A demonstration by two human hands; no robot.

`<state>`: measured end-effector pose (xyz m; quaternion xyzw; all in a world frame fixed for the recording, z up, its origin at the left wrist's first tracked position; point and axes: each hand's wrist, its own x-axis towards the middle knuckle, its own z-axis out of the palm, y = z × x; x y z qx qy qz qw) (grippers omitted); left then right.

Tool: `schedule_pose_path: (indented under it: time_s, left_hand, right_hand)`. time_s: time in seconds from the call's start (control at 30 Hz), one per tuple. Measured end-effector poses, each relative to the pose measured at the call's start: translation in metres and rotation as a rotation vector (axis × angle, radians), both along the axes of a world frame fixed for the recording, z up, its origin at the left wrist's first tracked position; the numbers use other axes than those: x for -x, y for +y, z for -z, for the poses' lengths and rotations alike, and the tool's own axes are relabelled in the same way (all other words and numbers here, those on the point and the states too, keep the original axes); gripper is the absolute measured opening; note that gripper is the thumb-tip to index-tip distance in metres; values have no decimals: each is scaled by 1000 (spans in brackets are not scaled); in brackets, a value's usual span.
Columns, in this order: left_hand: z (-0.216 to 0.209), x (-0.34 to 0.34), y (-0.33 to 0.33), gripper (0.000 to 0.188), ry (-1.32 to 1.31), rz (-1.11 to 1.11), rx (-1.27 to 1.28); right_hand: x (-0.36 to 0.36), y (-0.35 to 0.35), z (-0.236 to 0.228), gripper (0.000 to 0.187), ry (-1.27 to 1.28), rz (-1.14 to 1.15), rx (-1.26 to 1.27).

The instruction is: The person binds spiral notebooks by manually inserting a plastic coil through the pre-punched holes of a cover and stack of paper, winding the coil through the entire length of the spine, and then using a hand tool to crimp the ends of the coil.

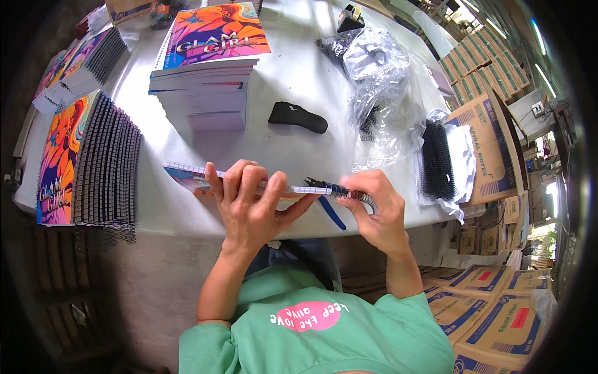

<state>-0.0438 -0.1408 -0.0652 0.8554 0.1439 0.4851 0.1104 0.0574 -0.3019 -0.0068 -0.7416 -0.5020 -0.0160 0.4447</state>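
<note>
My left hand [252, 202] is closed around a notebook [187, 176] stood on edge, its punched white spine facing up. At the spine's right end, my right hand [379, 209] pinches a dark spiral binding coil [367, 199], whose free end curls below the fingers. Dark tool jaws [313, 182] with a blue handle [332, 213], looking like pliers, show beside the same end. Part of this tool is hidden by the notebook and my right fingers, so I cannot tell whether the hand also grips it.
A tall stack of notebooks [205, 100] stands ahead, and spiral-bound notebooks [106, 162] are piled at left. A black curved object [298, 117] lies mid-table. Clear plastic wrap [380, 81], black coils [438, 159] and an open carton [486, 149] are at right. More cartons [479, 305] sit below.
</note>
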Motion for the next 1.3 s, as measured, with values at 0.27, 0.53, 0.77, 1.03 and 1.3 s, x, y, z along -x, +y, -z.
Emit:
schedule_pose_path:
  time_s: [0.27,0.53,0.77,1.03,1.3]
  left_hand:
    - [-10,8,6,41,54,108,35]
    - [-14,11,5,42,57,136,68]
    - [-12,14,6,42,82,120,106]
    - [-17,11,3,44,82,152,84]
    - [-10,17,10,67,34,228,201]
  right_hand:
    - [-82,35,-15,27,505,-689,618]
    - [-128,96,97,48,-481,88,546]
    - [-76,62,27,32,1113,-646,-515]
    - [-72,34,41,20,915,-951,-600]
    - [-68,46,22,21,430,-806,-59]
